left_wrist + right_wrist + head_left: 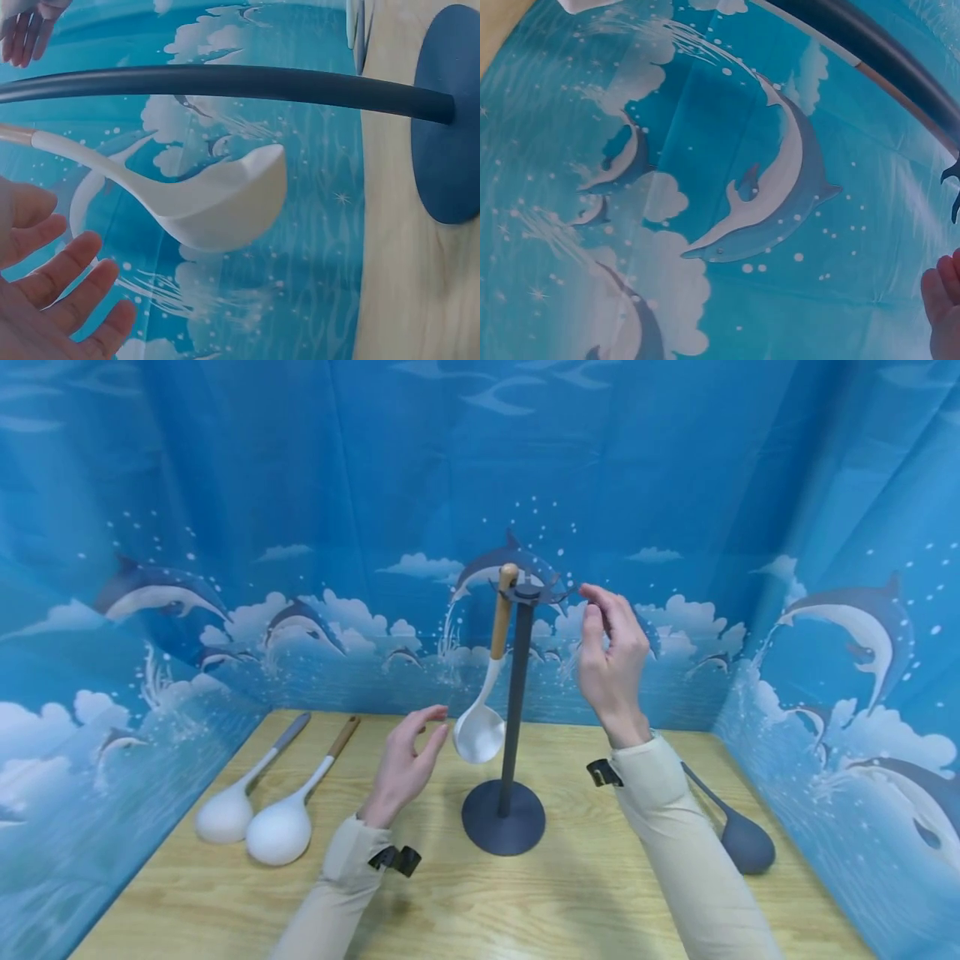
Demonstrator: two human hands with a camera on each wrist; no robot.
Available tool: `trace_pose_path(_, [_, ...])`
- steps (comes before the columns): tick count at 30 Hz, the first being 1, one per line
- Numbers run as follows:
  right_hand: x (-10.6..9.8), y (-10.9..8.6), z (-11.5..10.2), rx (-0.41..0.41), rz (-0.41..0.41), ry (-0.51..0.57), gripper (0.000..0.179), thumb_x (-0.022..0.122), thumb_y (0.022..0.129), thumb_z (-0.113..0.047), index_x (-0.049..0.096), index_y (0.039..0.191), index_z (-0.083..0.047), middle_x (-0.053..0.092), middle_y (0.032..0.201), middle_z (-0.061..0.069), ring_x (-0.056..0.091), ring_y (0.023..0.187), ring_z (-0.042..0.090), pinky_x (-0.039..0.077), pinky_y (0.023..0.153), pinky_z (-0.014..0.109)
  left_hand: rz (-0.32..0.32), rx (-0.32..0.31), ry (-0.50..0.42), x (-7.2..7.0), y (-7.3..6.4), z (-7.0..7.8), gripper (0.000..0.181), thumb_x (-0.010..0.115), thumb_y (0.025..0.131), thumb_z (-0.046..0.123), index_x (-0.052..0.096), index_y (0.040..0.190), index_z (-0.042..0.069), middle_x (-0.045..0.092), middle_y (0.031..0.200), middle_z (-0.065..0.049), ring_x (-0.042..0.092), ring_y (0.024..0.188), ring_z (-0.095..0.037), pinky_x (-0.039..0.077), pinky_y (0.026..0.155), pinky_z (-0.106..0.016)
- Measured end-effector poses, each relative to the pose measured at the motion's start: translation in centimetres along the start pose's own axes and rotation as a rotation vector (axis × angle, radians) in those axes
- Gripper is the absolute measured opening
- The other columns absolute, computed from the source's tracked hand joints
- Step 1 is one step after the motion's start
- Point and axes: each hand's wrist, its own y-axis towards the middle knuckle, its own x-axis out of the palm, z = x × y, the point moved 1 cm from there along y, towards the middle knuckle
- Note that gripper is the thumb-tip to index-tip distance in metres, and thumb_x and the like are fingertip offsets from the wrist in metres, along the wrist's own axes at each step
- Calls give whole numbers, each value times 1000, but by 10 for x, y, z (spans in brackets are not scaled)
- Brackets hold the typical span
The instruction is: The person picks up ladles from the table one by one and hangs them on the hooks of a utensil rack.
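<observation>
A white ladle [480, 733] with a wooden handle hangs from the hooked top of a dark utensil stand [517, 702], on its left side. My left hand [403, 764] is beside the ladle's bowl, fingers loosely extended and holding nothing. In the left wrist view, the ladle [232, 210] hangs just beyond those spread fingers [97, 292]. At the right of the stand's top, my right hand [615, 656] is raised with its fingertips close to a hook. The right wrist view catches only part of this hand [946, 300], with nothing in its grasp.
Two white ladles lie bowl-up on the table's left, one with a grey handle [227, 814], the other with a wooden handle [279, 833]. A dark grey ladle [748, 843] lies at the right, partly behind my right forearm. Blue dolphin-print curtains [645, 460] enclose the wooden table [465, 910].
</observation>
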Motion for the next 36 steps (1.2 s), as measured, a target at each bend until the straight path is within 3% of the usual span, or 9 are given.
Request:
trace_pose_path(12, [-13,-51,24,186,-78,-63,31,50,103,-22,72,113,-4,72,109,13,68,100,24,56,87,41,6,-9,4,-6,-16,-17,27,62,96,10,64,122,4,69,115,-14,64,110,-29,51,96,-49])
trace_pose_path(23, [-16,-85,40,278,-134,-121,28,53,102,-22,74,109,-5,73,106,12,70,94,24,58,79,41,50,105,65,-8,-19,-21,23,63,95,8,67,117,3,71,109,-13,67,102,-27,54,89,-47])
trace_pose_path(30, [-19,-110,52,332,-201,-175,24,56,100,-17,74,106,-2,74,104,13,71,92,26,59,77,37,5,49,142,-18,-22,-25,25,60,98,13,66,122,6,70,114,-12,66,103,-24,56,87,-44])
trace_pose_path(36, [-23,-128,66,389,-228,-188,23,56,99,-14,74,105,-1,73,105,17,72,91,31,60,75,42,-47,19,225,-24,-23,-29,26,59,99,16,66,122,8,71,111,-11,67,96,-22,58,71,-36])
